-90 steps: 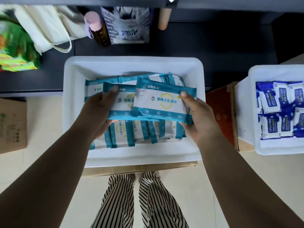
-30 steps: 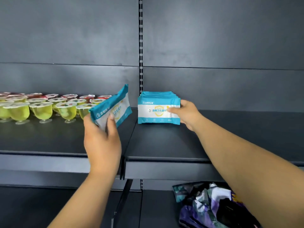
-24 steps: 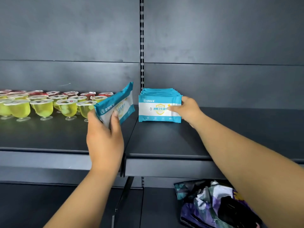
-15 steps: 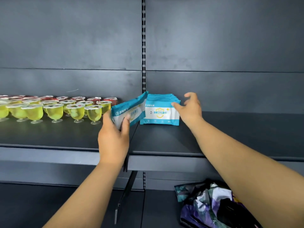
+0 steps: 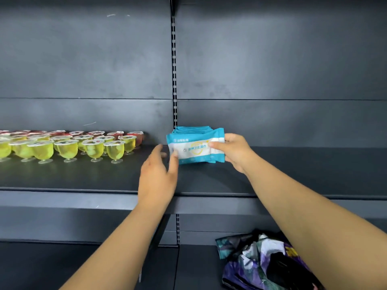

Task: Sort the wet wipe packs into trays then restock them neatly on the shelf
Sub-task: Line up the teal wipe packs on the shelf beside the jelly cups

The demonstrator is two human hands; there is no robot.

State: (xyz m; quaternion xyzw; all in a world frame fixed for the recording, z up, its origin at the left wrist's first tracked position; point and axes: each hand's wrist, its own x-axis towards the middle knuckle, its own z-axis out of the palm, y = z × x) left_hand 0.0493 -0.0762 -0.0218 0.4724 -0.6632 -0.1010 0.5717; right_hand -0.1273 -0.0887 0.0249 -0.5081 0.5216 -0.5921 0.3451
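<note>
Both hands' grip: right hand (image 5: 232,152) pinches the upright, sideways-running wet wipe packs (image 5: 195,146); left hand (image 5: 159,174) relaxed, thumb touching.

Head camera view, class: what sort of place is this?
Most likely a shop aisle being restocked: dark metal shelving on a slotted upright, rows of jelly cups, and a row of wet wipe packs set upright.

the front wipe pack (image 5: 195,148) hides the row behind; its print seems blurred.
</note>
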